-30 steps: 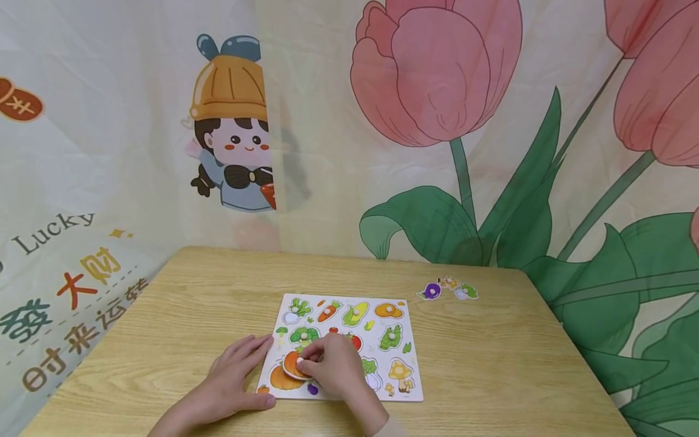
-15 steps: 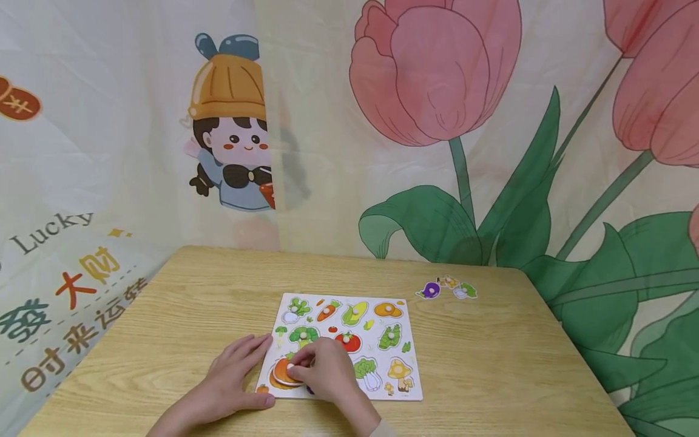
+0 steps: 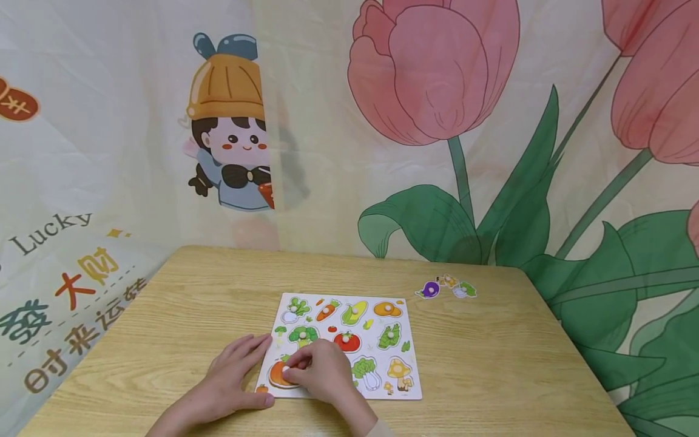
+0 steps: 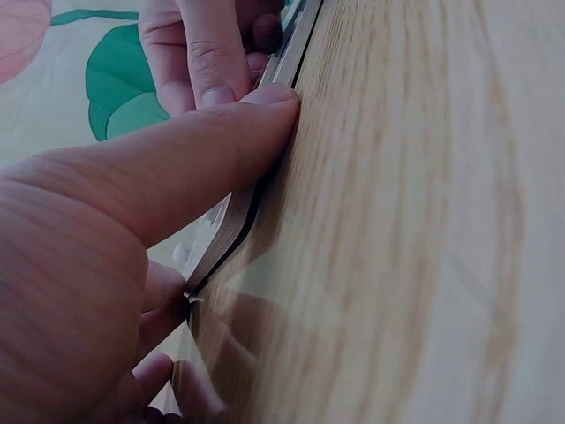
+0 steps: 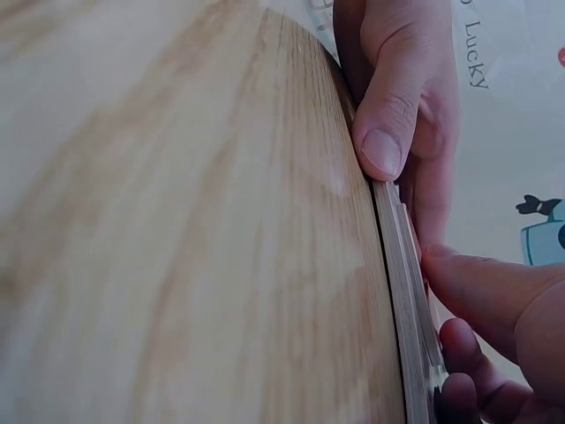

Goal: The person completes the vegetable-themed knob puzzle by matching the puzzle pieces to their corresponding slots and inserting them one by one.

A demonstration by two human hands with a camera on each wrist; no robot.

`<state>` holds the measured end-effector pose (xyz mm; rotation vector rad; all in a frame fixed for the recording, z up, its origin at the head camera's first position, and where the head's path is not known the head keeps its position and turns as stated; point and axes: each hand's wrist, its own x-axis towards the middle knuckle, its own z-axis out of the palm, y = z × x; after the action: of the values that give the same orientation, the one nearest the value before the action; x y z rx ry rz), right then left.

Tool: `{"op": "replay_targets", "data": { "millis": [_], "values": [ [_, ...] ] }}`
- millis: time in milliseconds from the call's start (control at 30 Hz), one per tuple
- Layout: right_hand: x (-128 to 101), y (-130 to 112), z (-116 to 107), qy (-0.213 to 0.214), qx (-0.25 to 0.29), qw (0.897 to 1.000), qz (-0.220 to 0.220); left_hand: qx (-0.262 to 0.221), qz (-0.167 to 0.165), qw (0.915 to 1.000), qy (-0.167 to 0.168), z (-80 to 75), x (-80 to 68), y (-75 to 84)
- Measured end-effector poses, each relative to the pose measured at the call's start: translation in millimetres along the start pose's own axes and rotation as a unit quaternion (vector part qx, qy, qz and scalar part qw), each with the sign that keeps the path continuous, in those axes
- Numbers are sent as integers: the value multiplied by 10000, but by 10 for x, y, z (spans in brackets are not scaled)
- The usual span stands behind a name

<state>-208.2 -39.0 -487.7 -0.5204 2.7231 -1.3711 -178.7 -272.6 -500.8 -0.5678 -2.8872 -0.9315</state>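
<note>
A white puzzle board point(image 3: 382, 395) printed with vegetables lies on the table. My right hand point(image 3: 326, 370) pinches the white knob of an orange pumpkin puzzle piece point(image 3: 277, 375) between thumb and fingertips. That piece sits over the pumpkin outline at the board's near left, and the hand covers the printing to its right. My left hand point(image 3: 232, 376) rests at the near left corner, with fairly straight fingers along the left edge. In the left wrist view its thumb point(image 4: 212, 150) presses on the near edge. Tomato point(image 3: 346, 341), broccoli point(image 3: 303, 335) and carrot point(image 3: 326, 311) pieces lie in the board.
Beyond the board's far right corner lie loose pieces: a purple eggplant point(image 3: 430, 290), a mushroom point(image 3: 450, 280) and a green-and-white cabbage point(image 3: 465, 291). The wooden table point(image 3: 491, 352) backs onto a printed curtain point(image 3: 322, 121) with tulips.
The right hand has carried the pumpkin piece left and down over the pumpkin outline, uncovering the tomato and cabbage pictures. The left hand has stayed at the corner.
</note>
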Motion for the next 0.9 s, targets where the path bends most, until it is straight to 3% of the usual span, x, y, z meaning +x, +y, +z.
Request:
{"op": "replay_targets", "data": {
  "millis": [900],
  "values": [
    [13,12,8,-102,-273,9995,114,81,-2,9999,-92,-13,8,10]
  ]
}}
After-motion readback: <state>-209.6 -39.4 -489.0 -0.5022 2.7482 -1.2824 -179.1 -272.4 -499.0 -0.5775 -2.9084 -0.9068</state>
